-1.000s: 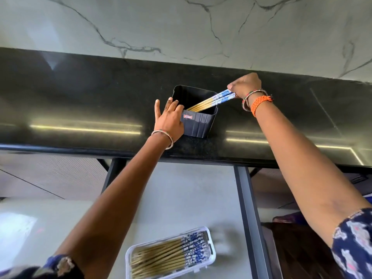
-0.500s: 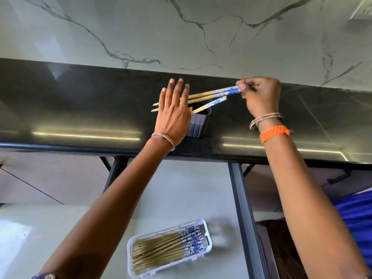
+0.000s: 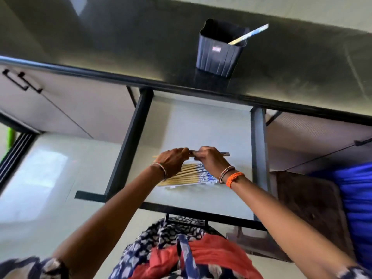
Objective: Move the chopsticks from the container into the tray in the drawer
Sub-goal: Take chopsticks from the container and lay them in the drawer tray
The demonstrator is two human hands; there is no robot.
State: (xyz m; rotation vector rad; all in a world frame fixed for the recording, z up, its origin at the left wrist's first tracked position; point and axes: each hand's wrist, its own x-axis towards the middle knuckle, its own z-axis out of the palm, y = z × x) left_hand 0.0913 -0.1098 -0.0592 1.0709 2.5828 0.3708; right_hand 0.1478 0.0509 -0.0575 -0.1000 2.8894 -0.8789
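The black counter (image 3: 120,47) carries the container (image 3: 219,51); the drawer (image 3: 201,125) the tray (image 3: 171,185).

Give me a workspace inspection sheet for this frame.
Surface: glossy black stone countertop; open drawer with pale floor below it.
Job's things: ribbed black plastic container upright on counter, one blue-tipped chopstick left inside; tray of bamboo chopsticks in drawer, mostly hidden by hands.
Clutter: nothing seen.
Grips: left hand and right hand together hold a chopstick bundle level above the tray.
Cables: nothing seen.
Surroundings: cabinet handles, blue cloth.
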